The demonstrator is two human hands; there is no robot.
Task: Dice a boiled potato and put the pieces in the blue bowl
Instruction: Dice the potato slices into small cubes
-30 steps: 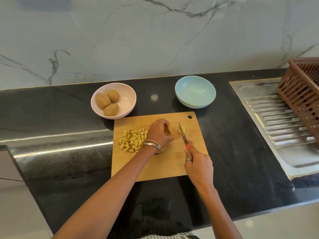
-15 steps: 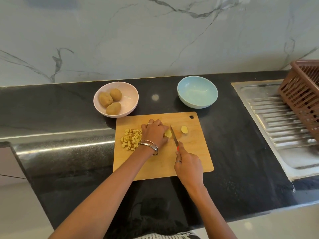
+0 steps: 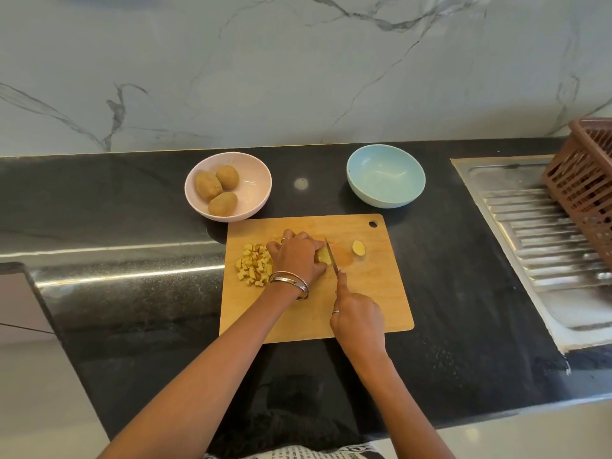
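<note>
**Wooden board, potato half pinned, knife on it**

Wood board [image 3: 371, 293] is laid on the black table [image 3: 463, 293], with the cutting done near its middle. A potato piece [image 3: 324, 256] is held down by the left hand [image 3: 294, 256], fingers curled over it, bangles [image 3: 291, 281] worn at the wrist. The knife [image 3: 332, 258] is gripped by the right hand [image 3: 359, 318], fingers wrapped round the handle and the forefinger laid along the top; the blade is set against the right side of the held piece. A small end slice [image 3: 359, 248] is left lying just right of the blade, apart from it. Dice [image 3: 253, 266] are heaped on the board's left part, just beside the left hand. Behind the board the blue bowl [image 3: 385, 180] is parked, nothing in it. A pink bowl [image 3: 228, 187] with three whole potatoes [image 3: 218, 188] is set to the back left, right by the board's corner. A steel drainboard [image 3: 543, 233] and a brown basket [image 3: 589, 180] are seen far right.
</note>
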